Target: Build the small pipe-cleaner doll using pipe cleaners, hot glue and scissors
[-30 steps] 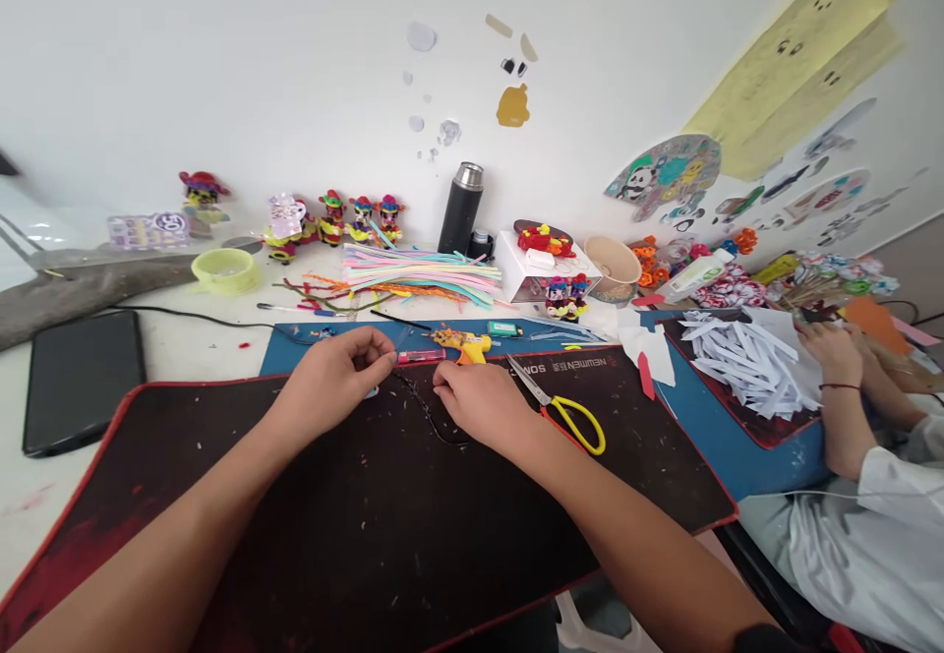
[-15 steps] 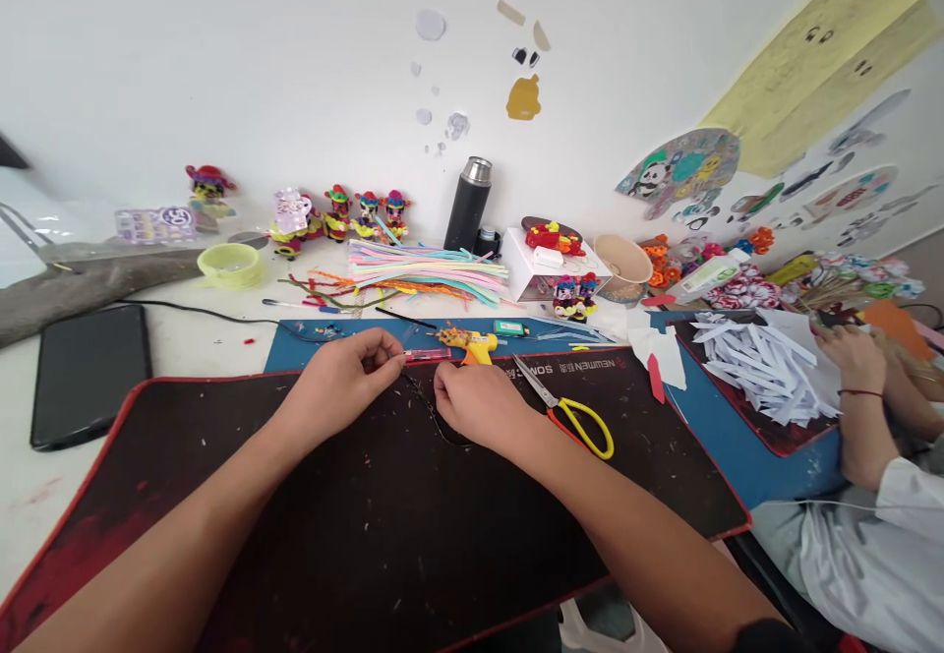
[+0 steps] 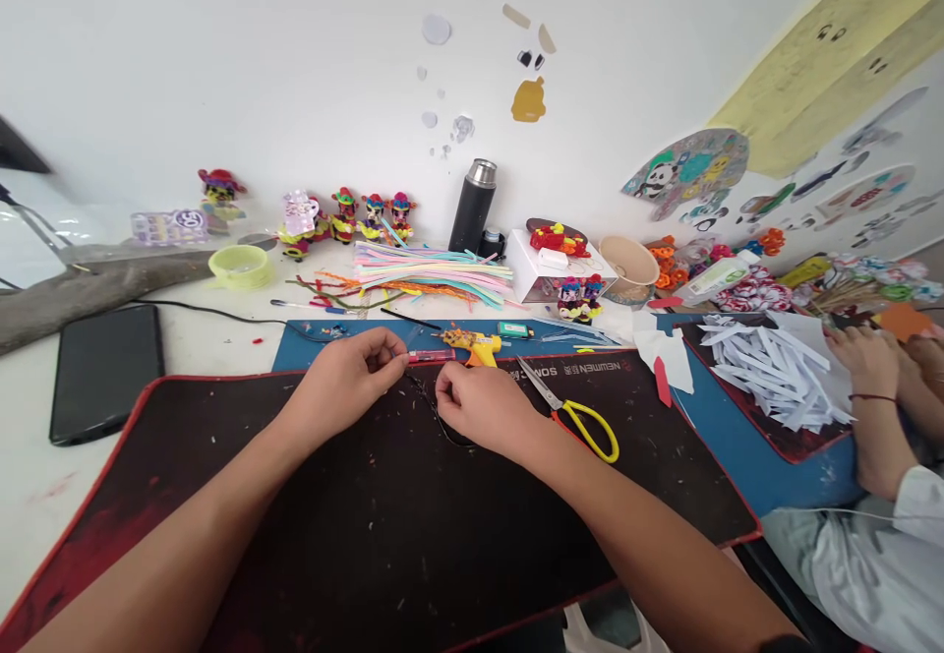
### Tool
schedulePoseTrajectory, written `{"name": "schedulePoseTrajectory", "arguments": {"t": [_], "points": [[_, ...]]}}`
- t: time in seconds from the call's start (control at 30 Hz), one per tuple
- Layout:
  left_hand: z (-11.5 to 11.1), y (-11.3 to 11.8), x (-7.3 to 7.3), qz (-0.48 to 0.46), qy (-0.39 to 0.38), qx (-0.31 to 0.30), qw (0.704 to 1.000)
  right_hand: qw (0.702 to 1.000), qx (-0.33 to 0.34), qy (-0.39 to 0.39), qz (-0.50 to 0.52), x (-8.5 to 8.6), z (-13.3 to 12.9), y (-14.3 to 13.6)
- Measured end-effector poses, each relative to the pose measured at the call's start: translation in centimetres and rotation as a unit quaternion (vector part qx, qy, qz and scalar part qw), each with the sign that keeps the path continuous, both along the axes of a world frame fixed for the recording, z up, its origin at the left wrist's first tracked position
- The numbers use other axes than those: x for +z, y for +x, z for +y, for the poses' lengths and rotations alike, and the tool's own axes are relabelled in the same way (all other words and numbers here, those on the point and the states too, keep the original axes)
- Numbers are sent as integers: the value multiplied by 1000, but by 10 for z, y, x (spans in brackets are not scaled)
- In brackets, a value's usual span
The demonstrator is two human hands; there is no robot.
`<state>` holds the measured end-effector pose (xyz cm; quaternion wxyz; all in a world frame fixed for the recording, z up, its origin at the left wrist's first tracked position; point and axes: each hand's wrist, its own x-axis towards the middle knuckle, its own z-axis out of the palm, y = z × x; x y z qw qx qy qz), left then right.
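Observation:
Above the black mat (image 3: 383, 545), my left hand (image 3: 350, 383) pinches one end of a thin dark twisted strand (image 3: 426, 395). My right hand (image 3: 483, 402) is closed around the other part of that strand, and its fingertips are partly hidden. A loop of the strand hangs below my right hand against the mat. Just beyond the hands lie a pink-handled tool (image 3: 432, 356) and a yellow glue gun (image 3: 481, 348). Scissors (image 3: 590, 429) with yellow and orange handles rest to the right of my right hand.
Pastel pipe cleaners (image 3: 435, 274), small figures (image 3: 344, 215) and a black flask (image 3: 474, 206) stand along the wall. A black tablet (image 3: 107, 375) lies at left. On the right, a person's hands (image 3: 866, 363) are beside a pile of white paper strips (image 3: 771, 373).
The whole view has shifted slightly, so the table things appear a little further right. My hands keep nearly the same pose on the strand.

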<state>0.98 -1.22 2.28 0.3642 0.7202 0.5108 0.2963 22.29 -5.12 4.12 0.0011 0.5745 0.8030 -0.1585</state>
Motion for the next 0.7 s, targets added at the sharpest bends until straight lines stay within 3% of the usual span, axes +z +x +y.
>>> {"name": "schedulePoseTrajectory", "arguments": {"t": [0.17,0.43,0.6,0.7], "points": [[1,0,0,-1,5,-2,1000,998,52,2,46,1,-10,-15],[2,-1,0,3,20,4,1000,993,117,17,23,-17,-15,-30],[1,-1,3,-16,5,4,1000,990,47,-1,134,-14,-9,-20],[2,-2,5,-38,-19,0,999,970,-21,-21,243,-16,-4,-15]]}}
